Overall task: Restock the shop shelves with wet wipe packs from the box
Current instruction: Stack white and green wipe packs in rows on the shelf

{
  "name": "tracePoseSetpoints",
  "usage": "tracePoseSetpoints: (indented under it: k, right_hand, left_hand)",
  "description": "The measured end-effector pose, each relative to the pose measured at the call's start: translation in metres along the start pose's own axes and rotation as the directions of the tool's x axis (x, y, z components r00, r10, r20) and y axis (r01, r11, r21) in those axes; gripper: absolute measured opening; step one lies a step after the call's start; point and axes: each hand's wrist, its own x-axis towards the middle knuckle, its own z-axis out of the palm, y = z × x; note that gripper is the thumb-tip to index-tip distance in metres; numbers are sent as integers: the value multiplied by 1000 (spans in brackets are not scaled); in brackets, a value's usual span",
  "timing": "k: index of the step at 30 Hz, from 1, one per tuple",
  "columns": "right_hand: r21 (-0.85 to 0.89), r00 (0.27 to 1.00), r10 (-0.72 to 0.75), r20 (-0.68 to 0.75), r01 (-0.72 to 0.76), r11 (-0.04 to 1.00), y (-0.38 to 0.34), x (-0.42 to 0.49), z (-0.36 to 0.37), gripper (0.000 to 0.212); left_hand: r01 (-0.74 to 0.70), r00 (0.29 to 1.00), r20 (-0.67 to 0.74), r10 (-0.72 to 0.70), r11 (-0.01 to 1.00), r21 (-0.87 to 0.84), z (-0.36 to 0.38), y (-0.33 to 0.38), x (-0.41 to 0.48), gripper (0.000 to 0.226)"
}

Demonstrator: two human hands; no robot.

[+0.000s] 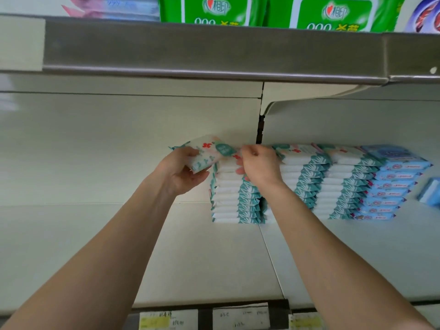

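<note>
High above your left hand (pixel 181 171) you see green packs (pixel 333 13); well right of your right hand (pixel 260 166) stands a stack of blue packs (pixel 390 186); below both, price labels (pixel 240 316).

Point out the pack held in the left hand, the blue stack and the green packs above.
held pack (pixel 210 148), head view, printed top face.
blue stack (pixel 390 185), head view, packs' front ends.
green packs (pixel 333 15), head view, right pack's label.

Shelf (pixel 202 263) w/ teal wipe stacks (pixel 307 177), blue stack (pixel 390 184) at rt.
</note>
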Motion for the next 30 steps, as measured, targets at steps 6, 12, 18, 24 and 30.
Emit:
tracePoseSetpoints:
  k: [6, 12, 18, 24, 30]
  right_hand:
    - [325, 929, 192, 316, -296, 898, -17, -15, 21, 14]
    - [299, 840, 286, 462, -450, 841, -12, -31, 39, 10]
    - [186, 784, 302, 542, -462, 867, -8, -35, 47, 10]
    - [344, 875, 292, 386, -430, 835, -8, -26, 54, 15]
    - [384, 921, 298, 251, -378, 843, -9, -35, 64, 20]
  left_hand:
    - [44, 999, 9, -45, 992, 114, -30, 8, -5, 11]
    - [4, 990, -141, 30, 971, 239, -60, 10, -1, 23]
    - [-29, 967, -209, 145, 880, 475, -66, 6, -2, 29]
    - [-32, 989, -119, 88, 910, 412, -69, 3, 6, 26]
    - [150, 988, -33, -151, 988, -35, -96, -5, 17, 36]
